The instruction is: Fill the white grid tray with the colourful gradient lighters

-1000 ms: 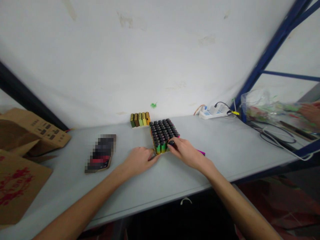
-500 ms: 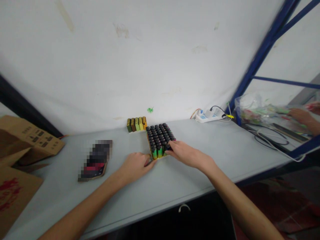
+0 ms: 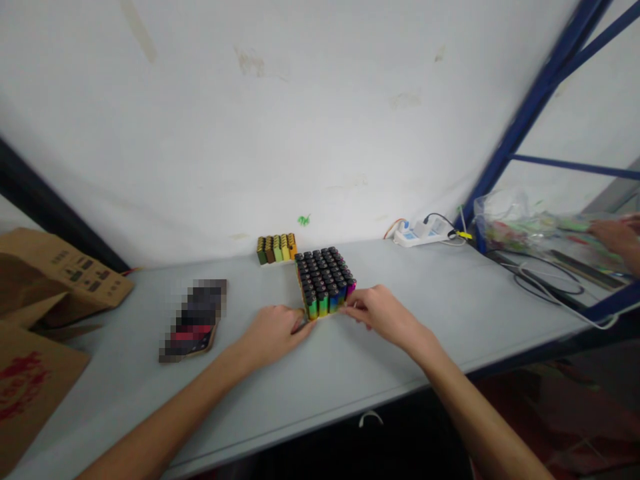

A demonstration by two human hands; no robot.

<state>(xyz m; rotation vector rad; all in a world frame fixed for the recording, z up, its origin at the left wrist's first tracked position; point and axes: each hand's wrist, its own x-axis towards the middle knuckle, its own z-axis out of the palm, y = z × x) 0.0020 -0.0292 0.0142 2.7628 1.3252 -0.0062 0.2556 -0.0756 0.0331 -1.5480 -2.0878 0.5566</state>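
Note:
A block of lighters (image 3: 325, 270) with black tops and shiny green, blue and pink bodies stands upright in tight rows on a thin pale tray (image 3: 323, 316). My left hand (image 3: 277, 333) is closed at the tray's front left corner, thumb along the front edge. At the front right corner, my right hand (image 3: 385, 317) has its fingers pinched together against the tray's edge and the lowest part of the lighters. Its fingertips are partly hidden. Behind, near the wall, is a smaller group of lighters (image 3: 277, 248) with gold tops and green, brown, yellow and orange bodies.
On the grey table (image 3: 280, 407), a partly pixelated phone (image 3: 195, 323) lies to the left. Brown cardboard boxes (image 3: 75, 267) sit at the far left. A power strip (image 3: 423, 233), cables (image 3: 540, 280) and a blue frame (image 3: 520, 127) are on the right, where another person's hand (image 3: 620, 240) shows.
My right hand has moved from the lighter tops in the front row down to the tray's front right corner. Blue and pink front lighters now show. My left hand stays at its corner.

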